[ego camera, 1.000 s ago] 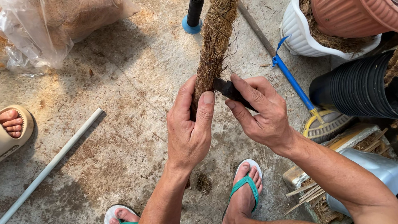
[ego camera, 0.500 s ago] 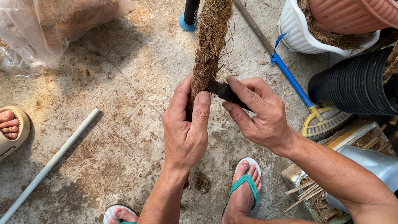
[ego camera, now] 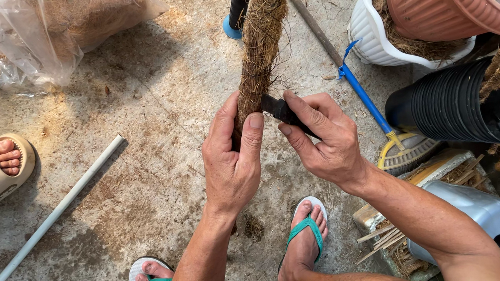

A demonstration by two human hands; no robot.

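Head view. Coir-wrapped pole (ego camera: pixel 259 37): upright at centre, its lower end enclosed by the left hand (ego camera: pixel 233 161), fingers closed round it to steady it. Right hand (ego camera: pixel 326 140): just right of the pole, fingers pinching a small dark tool (ego camera: pixel 281 111) against the fibre. White pipe (ego camera: pixel 44 226): on the concrete floor, well left of the pole.

Left of the coir pole (ego camera: pixel 259 37) the floor (ego camera: pixel 153 127) lies open; stacked black pots (ego camera: pixel 449 103) crowd its right.
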